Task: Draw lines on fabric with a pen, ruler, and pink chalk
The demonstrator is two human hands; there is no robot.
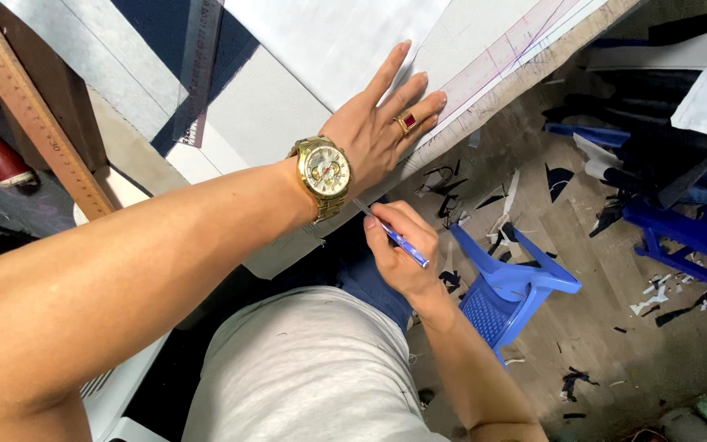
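Observation:
My left hand [382, 119] lies flat, fingers spread, on white pattern paper [329, 49] at the edge of a cutting table. It wears a gold wristwatch [323, 174] and a gold ring with a red stone [407, 122]. A clear curved ruler with pink lines [505, 57] runs along the table edge just past the fingertips. My right hand [403, 245] is below the table edge, closed around a blue pen [394, 236] whose tip points up toward the left wrist.
A wooden ruler [30, 110] and a clear straight ruler [198, 74] lie on the table over dark blue fabric [173, 33]. A blue plastic stool [509, 286] stands by my legs. Fabric scraps litter the floor [599, 270]; more blue furniture and cloth [681, 180] sit at right.

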